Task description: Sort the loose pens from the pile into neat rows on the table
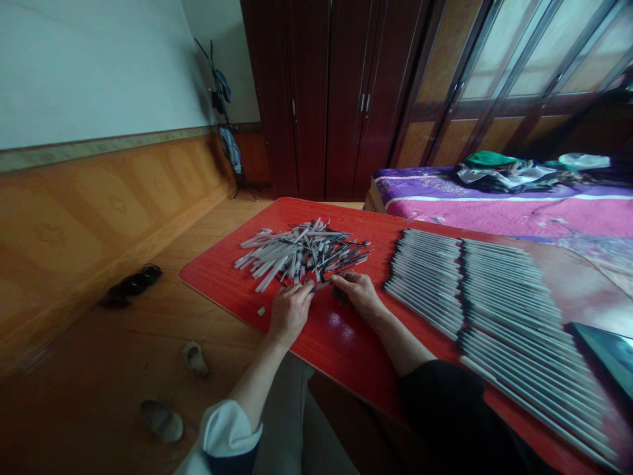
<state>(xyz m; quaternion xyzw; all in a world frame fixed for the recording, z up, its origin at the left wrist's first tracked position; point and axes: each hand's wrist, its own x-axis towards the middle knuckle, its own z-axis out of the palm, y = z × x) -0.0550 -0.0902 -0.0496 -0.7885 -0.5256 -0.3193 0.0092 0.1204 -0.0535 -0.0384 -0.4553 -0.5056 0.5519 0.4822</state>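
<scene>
Above the near edge of the red table (326, 359), my left hand (291, 310) and my right hand (360, 295) face each other. A thin dark-and-grey stick (322, 286) runs between them, pinched at one end by my left fingers and at the other by my right thumb and fingers. Just beyond my hands lies a loose pile of white and black sticks (277, 254), pointing many ways. Right of my right hand, white sticks with black ends lie side by side in a shorter row (428, 277) and a longer row (514, 290).
A dark flat device (606, 356) rests at the table's right. A small pale scrap (261, 311) is left of my left hand. Beyond the table stands a bed (445, 208) with clothes. Slippers (165, 422) and a dark coiled object (133, 285) lie on the floor.
</scene>
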